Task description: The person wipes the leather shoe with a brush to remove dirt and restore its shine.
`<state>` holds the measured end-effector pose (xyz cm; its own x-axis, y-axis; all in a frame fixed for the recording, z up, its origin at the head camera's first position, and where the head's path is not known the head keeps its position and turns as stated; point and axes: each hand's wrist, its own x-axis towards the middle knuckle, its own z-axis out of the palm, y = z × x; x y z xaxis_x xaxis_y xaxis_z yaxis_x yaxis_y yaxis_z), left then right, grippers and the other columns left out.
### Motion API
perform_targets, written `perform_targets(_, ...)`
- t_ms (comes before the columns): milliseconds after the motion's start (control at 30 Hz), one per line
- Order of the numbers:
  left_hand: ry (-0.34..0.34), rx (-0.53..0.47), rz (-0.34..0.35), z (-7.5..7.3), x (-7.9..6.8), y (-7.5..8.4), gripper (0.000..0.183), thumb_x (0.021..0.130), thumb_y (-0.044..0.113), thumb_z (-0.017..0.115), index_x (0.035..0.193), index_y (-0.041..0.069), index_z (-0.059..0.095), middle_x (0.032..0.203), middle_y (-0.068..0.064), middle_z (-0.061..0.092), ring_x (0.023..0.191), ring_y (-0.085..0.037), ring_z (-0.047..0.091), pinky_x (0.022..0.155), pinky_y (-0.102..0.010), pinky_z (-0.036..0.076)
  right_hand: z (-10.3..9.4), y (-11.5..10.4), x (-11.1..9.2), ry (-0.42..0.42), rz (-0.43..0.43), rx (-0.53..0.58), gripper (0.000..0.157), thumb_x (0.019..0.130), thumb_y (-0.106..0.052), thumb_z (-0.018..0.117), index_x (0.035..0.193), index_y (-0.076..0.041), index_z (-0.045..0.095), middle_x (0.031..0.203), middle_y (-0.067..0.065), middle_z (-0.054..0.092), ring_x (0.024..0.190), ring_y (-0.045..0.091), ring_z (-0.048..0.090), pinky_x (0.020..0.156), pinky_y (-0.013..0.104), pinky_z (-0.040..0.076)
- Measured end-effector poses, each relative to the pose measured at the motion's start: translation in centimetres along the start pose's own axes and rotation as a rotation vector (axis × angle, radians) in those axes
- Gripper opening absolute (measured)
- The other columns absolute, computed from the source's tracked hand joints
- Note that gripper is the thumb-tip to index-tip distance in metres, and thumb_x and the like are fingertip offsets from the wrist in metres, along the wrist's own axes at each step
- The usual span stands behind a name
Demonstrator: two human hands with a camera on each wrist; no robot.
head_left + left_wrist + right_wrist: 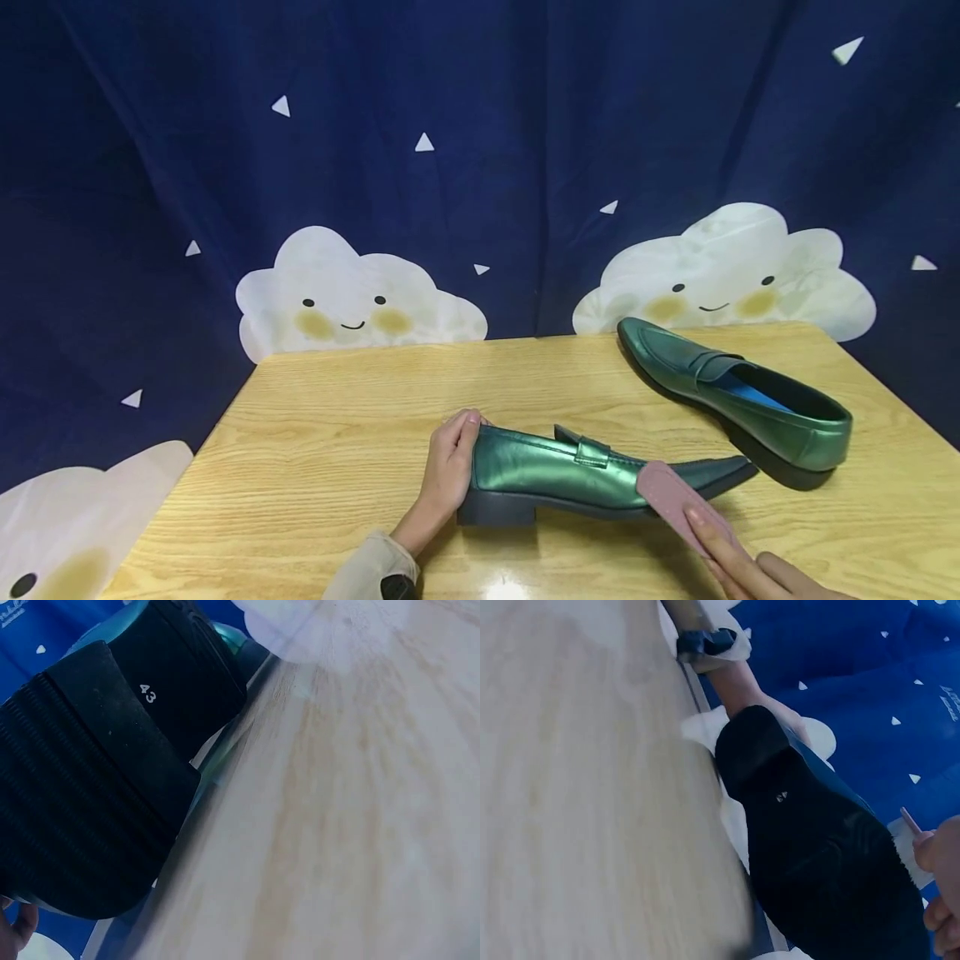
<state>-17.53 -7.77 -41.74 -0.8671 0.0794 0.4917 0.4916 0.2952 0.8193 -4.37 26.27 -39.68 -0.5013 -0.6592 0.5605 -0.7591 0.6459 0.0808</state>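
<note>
A metallic green loafer (pixel 540 462) with a black sole is held on its side over the wooden table, toe to the right. My left hand (pixel 450 467) grips it round the back of the heel. In my right hand (pixel 738 562) is a flat pink pad (pixel 678 500) with a stitched edge, its front end against the side of the loafer near the toe. The right wrist view shows a pale, fuzzy underside (pixel 909 851) on that pad, close beside the dark sole (pixel 817 847). The left wrist view shows the ridged heel (pixel 82 802) up close.
A matching green loafer (pixel 750 400) with a blue insole stands upright on the wooden table (pixel 360 400) at the back right, just beyond the held shoe's toe. Behind the table hangs a dark blue curtain (pixel 525 167) with clouds and white triangles.
</note>
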Motion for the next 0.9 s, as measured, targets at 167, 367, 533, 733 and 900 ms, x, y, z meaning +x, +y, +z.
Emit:
perform_targets(167, -0.013, 0.006, -0.029, -0.1, -0.1, 0.7, 0.033, 0.103, 0.009, 0.04, 0.082, 0.006, 0.064, 0.081, -0.002, 0.065, 0.074, -0.011, 0.057, 0.069, -0.026, 0.046, -0.8, 0.1, -0.1, 0.001, 0.018, -0.056, 0.055, 0.106, -0.04, 0.024, 0.145, -0.006, 0.041, 0.146, -0.005, 0.045, 0.059, -0.011, 0.016, 0.053, 0.004, 0.012)
perform_targets(367, -0.036, 0.007, -0.047, -0.7, -0.1, 2.7, 0.032, 0.101, 0.001, 0.039, 0.08, 0.001, 0.062, 0.079, -0.006, 0.064, 0.071, -0.01, 0.055, 0.066, -0.025, 0.045, -0.9, -0.4, -0.4, -0.035, 0.079, -0.084, 0.057, 0.104, -0.047, 0.03, 0.146, -0.011, 0.042, 0.153, -0.01, 0.033, 0.06, -0.01, 0.017, 0.051, 0.004, 0.012)
perform_targets(533, -0.017, 0.001, -0.01, -0.2, 0.0, 0.7, 0.032, 0.102, 0.005, 0.04, 0.081, 0.005, 0.064, 0.08, -0.002, 0.065, 0.073, -0.011, 0.057, 0.068, -0.027, 0.047, -0.3, -0.6, -0.1, -0.05, 0.037, -0.024, 0.055, 0.105, -0.043, 0.028, 0.149, -0.012, 0.036, 0.153, -0.016, 0.03, 0.063, -0.012, 0.015, 0.053, 0.003, 0.012)
perform_targets(733, -0.009, -0.02, 0.033, -0.2, -0.1, -0.2, 0.033, 0.104, 0.012, 0.04, 0.083, 0.007, 0.064, 0.081, -0.001, 0.064, 0.075, -0.011, 0.057, 0.07, -0.027, 0.047, -2.6, -0.1, -0.3, -0.017, 0.063, -0.229, 0.062, 0.104, -0.049, 0.025, 0.142, -0.006, 0.048, 0.141, 0.006, 0.051, 0.056, -0.005, 0.02, 0.049, 0.009, 0.016)
perform_targets(900, -0.01, -0.023, 0.038, -0.2, 0.0, -0.1, 0.033, 0.104, 0.012, 0.04, 0.082, 0.008, 0.064, 0.08, -0.001, 0.064, 0.074, -0.011, 0.057, 0.068, -0.027, 0.047, -1.9, -0.7, 0.0, -0.027, 0.109, -0.133, 0.062, 0.102, -0.052, 0.028, 0.145, -0.009, 0.044, 0.133, -0.006, 0.056, 0.059, -0.01, 0.02, 0.052, 0.004, 0.016)
